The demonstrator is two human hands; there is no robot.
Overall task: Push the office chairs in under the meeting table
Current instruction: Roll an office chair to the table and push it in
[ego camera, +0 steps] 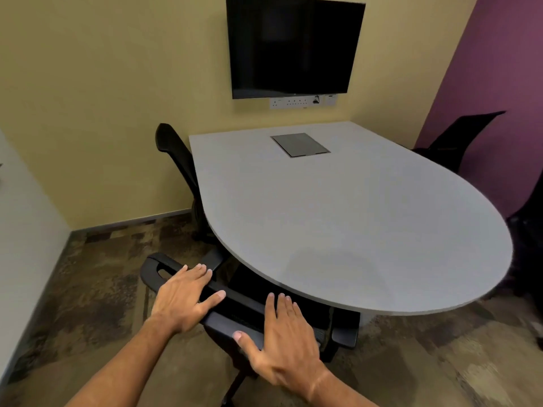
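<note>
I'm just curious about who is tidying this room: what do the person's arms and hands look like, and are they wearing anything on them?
Both forearms are bare as far as the picture shows, with no sleeves in view. The left hand and right hand wear no gloves, and no rings, watch or wristband can be seen. Fingernails look short.

The near chair's (235, 312) seat is hidden under the meeting table's (338, 215) rounded end; a dark, blurred chair (529, 230) is cropped by the right edge.
</note>
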